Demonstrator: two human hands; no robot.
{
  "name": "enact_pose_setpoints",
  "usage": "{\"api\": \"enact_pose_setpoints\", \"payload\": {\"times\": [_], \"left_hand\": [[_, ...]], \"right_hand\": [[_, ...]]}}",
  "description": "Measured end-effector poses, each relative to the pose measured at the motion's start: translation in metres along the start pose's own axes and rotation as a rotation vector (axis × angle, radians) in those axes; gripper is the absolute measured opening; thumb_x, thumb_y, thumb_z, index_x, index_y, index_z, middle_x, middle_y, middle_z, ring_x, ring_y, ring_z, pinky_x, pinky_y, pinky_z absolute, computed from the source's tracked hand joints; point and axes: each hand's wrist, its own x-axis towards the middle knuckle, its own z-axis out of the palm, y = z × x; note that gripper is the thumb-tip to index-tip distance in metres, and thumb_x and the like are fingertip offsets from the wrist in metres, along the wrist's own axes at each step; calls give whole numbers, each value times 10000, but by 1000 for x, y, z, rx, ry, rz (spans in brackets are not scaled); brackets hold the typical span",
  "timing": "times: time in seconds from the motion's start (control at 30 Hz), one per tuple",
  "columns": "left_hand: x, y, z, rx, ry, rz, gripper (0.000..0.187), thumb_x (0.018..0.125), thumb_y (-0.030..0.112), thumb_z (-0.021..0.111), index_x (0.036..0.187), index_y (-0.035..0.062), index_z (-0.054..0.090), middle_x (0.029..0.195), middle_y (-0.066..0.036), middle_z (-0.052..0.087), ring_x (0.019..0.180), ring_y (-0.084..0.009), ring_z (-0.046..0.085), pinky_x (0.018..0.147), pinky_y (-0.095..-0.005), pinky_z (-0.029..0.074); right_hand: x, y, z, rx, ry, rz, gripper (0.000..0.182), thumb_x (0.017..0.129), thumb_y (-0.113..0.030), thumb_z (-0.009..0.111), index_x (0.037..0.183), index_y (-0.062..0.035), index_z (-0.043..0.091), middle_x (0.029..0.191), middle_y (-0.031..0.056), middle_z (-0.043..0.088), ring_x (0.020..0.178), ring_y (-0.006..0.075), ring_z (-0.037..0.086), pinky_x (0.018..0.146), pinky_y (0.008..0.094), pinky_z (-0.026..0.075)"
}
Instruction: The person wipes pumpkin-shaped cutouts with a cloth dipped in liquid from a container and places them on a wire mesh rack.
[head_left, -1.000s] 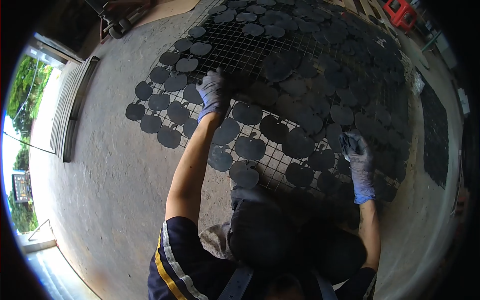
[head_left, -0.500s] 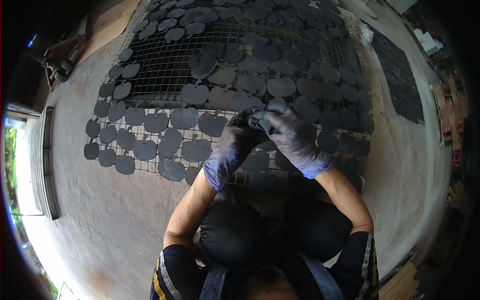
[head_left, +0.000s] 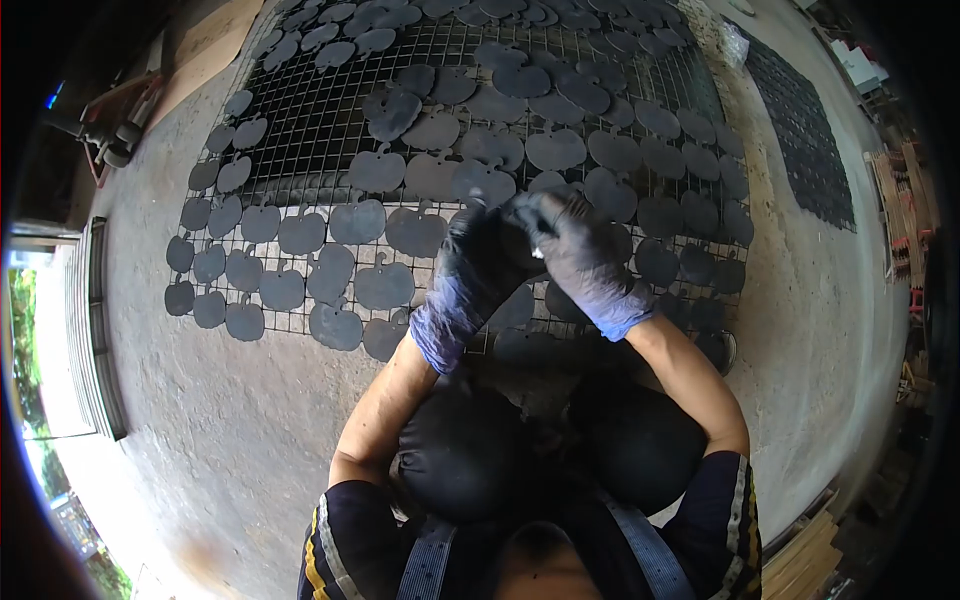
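Observation:
My left hand (head_left: 478, 262) and my right hand (head_left: 572, 238) are close together in front of me, in purple-blue gloves blackened over the fingers and palms. The fingers of both are curled inward. Between them a small pale spot (head_left: 538, 253) shows near the right palm; what it belongs to is hidden. Below the hands spreads a wire mesh (head_left: 300, 115) carrying many flat, dark, pumpkin-shaped plates (head_left: 385, 287). Several plates directly under the hands are partly covered by my gloves.
Plates overlap in a heap (head_left: 560, 85) toward the far side. Another dark sheet of pieces (head_left: 800, 140) lies on the concrete floor (head_left: 230, 420) at the right. A wheeled cart (head_left: 125, 135) stands far left, near corrugated panels (head_left: 92, 330). My knees (head_left: 465, 450) are close below my hands.
My fingertips have drawn slightly apart, and a pale spot now shows between the hands. The view has shifted a little; the plates appear in the same arrangement.

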Motion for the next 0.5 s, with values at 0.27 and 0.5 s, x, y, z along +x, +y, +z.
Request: {"api": "enact_pose_setpoints", "payload": {"times": [0.27,0.5], "left_hand": [[-10,12,0,62,258,88,324,811,32,428,1133,-4,419,1013,-108,514,911,-196,516,768,-285,448],[-3,11,-1,111,365,205,323,810,9,433,1133,15,429,984,-110,529,887,-191,522,770,-295,448]], "right_hand": [[-8,2,-7,-33,-280,-331,238,637,66,509,808,-89,564,802,47,522,666,209,560,555,284,474],[1,4,-24,-102,-3,-94,331,611,93,527,877,-101,556,788,50,533,681,194,569,582,266,488]]}}
